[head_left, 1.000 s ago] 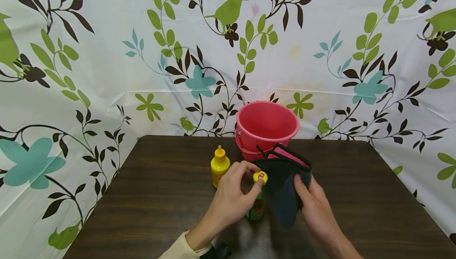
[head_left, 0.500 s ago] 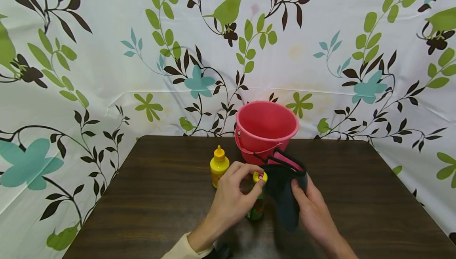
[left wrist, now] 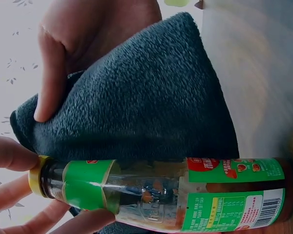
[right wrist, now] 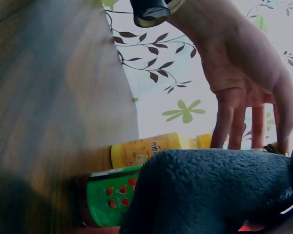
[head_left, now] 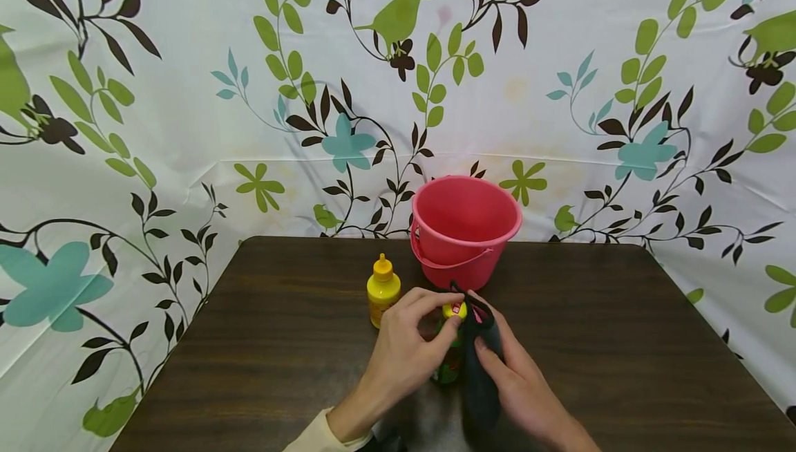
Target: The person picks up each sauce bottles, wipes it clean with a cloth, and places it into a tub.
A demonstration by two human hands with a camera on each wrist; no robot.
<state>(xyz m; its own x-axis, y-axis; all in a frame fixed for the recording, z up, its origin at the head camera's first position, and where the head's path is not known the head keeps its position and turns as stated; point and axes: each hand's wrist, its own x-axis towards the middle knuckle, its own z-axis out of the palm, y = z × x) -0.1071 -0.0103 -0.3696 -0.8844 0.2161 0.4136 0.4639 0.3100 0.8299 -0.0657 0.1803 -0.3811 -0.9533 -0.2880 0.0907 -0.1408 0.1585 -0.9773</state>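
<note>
My left hand (head_left: 404, 345) pinches the yellow cap of a glass sauce bottle (left wrist: 234, 195) with green labels, which stands upright on the table. My right hand (head_left: 525, 379) grips a dark grey, fuzzy cloth (head_left: 480, 386), folded, with a little pink showing inside its top edge. In the left wrist view the cloth lies along the bottle's side, and the right thumb presses on its outer face. From the right wrist, the cloth hides much of the bottle. A yellow squeeze bottle (head_left: 383, 294) with a pointed tip stands just behind and left of the left hand.
A pink bucket (head_left: 460, 255), its handle hanging down in front, stands behind the hands near the back edge of the dark wooden table (head_left: 280, 341). Behind the table hangs a white curtain (head_left: 186, 127) printed with leaves and birds.
My right hand has moved left with the cloth, bringing it up beside the sauce bottle and turning it narrower to the head view. The left hand has stayed on the cap.
</note>
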